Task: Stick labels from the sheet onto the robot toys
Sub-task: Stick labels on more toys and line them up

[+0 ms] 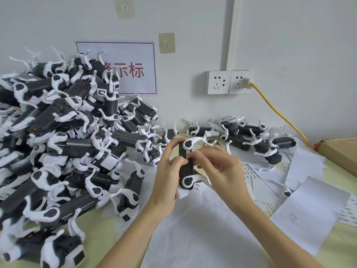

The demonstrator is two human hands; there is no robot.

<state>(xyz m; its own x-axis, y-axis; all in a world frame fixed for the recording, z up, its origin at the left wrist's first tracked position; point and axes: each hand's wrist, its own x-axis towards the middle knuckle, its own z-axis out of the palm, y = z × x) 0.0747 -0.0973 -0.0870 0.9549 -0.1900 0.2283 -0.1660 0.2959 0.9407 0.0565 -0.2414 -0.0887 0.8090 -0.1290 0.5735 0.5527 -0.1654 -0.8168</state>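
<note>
A black robot toy with white legs is held upright above the table centre. My left hand grips its body from the left, fingers curled round it. My right hand comes in from the right, and its fingertips pinch a small label against the toy's upper body. A label sheet with rows of small printed stickers lies on the table just right of my hands, partly hidden by my right hand.
A big heap of robot toys fills the left side. A smaller row of toys lies at the back right. Loose white backing papers cover the table. A cardboard box sits far right; a yellow cable runs from the wall socket.
</note>
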